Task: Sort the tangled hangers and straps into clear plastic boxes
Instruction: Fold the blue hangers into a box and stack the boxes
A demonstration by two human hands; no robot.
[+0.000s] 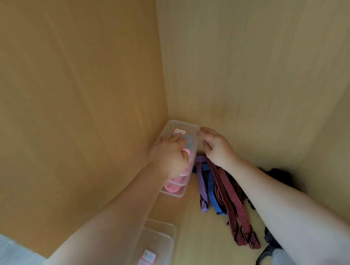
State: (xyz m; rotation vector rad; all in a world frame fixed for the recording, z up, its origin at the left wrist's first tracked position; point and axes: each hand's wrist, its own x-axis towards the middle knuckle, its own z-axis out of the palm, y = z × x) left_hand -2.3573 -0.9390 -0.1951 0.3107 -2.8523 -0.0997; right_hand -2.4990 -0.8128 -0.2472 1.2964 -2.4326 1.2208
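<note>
Pale wooden panels point(89, 95) walled a cupboard corner, where a clear plastic box point(186, 126) sat on the shelf floor point(193, 230), holding pink hangers point(174, 187). The left hand point(169, 154) reached into it, its fingers point(175, 138) stretched nearly flat over the contents. The right hand point(218, 148) gripped the box's far right rim, fingers curled over the edge. Purple, blue and red striped straps point(221, 182) lay tangled just beside the box. A second clear box point(165, 229) stood nearer, apart.
</note>
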